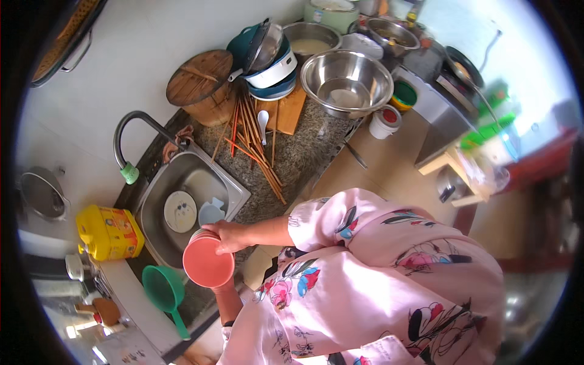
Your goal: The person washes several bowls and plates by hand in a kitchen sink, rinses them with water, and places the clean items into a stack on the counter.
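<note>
My right hand (230,236) grips a pink bowl (207,263) by its rim, with the thumb over the edge. Pale rims show behind this bowl, as of others stacked under it. My left hand (223,287) comes from below and supports the bowl's underside; its fingers are hidden. The bowl is held tilted, its inside facing up, over the near edge of a steel sink (155,248). Inside the sink lie a white plate with a printed figure (180,212) and a light-blue dish (211,213).
A curved faucet (137,116) rises behind the sink. Beside it stand a yellow jug (109,232) and a green plastic strainer (163,289). Loose chopsticks (255,146), a white spoon (263,124), a wooden bucket (200,86), stacked pots (271,68) and a steel basin (346,84) occupy the granite counter.
</note>
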`<state>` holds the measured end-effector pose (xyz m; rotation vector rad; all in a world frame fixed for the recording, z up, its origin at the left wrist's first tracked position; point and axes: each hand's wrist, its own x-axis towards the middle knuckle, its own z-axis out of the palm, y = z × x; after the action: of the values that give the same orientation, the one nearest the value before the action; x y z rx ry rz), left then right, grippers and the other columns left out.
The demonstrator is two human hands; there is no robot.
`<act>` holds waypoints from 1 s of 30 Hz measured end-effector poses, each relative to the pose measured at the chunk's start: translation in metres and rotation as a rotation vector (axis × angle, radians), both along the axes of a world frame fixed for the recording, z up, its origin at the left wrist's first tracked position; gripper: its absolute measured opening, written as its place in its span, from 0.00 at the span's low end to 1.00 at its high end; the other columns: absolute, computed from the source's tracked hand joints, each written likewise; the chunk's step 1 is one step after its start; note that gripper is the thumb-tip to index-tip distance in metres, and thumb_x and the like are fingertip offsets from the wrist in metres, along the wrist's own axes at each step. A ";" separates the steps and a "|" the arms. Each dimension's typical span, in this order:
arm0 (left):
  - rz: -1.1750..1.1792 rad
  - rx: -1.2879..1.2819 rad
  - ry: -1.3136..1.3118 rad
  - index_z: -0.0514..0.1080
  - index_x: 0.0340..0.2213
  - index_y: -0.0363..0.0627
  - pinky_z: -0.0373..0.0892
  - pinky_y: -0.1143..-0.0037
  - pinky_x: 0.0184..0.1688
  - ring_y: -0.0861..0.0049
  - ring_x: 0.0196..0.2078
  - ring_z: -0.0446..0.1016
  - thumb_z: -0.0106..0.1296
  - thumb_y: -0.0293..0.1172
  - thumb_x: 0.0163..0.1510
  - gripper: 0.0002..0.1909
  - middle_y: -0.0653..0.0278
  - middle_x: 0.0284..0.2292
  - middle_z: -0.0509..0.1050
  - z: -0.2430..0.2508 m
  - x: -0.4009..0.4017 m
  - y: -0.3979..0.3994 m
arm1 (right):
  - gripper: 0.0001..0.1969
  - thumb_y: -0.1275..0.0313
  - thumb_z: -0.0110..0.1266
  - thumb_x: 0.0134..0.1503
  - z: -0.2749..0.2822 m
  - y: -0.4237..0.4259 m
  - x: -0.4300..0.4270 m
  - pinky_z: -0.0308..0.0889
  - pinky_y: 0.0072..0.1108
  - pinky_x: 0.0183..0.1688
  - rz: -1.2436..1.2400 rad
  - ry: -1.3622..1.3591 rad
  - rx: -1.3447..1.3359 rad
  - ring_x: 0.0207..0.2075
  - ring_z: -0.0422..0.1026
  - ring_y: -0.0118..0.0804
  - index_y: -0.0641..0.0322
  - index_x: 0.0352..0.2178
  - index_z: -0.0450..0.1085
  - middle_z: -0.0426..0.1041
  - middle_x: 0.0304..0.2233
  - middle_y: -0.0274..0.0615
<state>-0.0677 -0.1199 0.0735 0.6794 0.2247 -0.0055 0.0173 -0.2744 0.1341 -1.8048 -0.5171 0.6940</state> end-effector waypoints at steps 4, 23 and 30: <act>0.062 0.031 0.109 0.52 0.49 0.51 0.65 0.66 0.42 0.66 0.48 0.61 0.35 0.58 0.46 0.33 0.61 0.47 0.59 -0.001 -0.032 -0.059 | 0.42 0.73 0.53 0.34 -0.028 -0.045 -0.008 0.54 0.22 0.50 0.193 0.162 0.154 0.48 0.59 0.39 0.69 0.51 0.42 0.60 0.45 0.53; 0.211 -0.002 0.469 0.46 0.52 0.52 0.64 0.63 0.42 0.63 0.49 0.60 0.25 0.67 0.44 0.40 0.59 0.50 0.55 -0.022 -0.177 -0.303 | 0.30 0.79 0.45 0.42 -0.127 -0.239 -0.088 0.63 0.40 0.40 0.491 1.178 -0.108 0.43 0.64 0.46 0.59 0.50 0.49 0.61 0.44 0.49; 0.302 0.051 0.535 0.48 0.51 0.51 0.68 0.68 0.37 0.69 0.43 0.65 0.22 0.66 0.45 0.39 0.64 0.47 0.60 -0.027 -0.240 -0.361 | 0.26 0.76 0.50 0.42 -0.141 -0.299 -0.119 0.59 0.34 0.46 0.634 1.421 -0.011 0.45 0.63 0.40 0.66 0.46 0.56 0.62 0.45 0.46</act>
<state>-0.3075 -0.4809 0.0468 0.6795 0.8432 0.1090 -0.1022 -0.5729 -0.0073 -0.7316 -0.0614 2.1141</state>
